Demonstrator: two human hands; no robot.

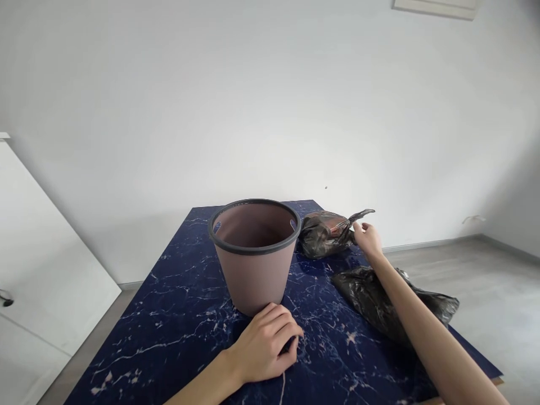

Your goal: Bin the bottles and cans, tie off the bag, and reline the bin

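Bag [321, 236] beside bin [257, 281], just left of right hand [368, 238] pinching its neck, left hand [270, 343] loosely curled

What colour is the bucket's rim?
The rim is dark grey, nearly black; it shows best in the head view.

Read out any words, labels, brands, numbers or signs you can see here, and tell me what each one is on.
No readable text anywhere.
Bin: no label or brand on the side that shows.
Far bag: something reddish shows through, but no lettering can be made out.
Near bag: creased and partly behind the arm; no print visible.
Table: pale veining only, no writing.
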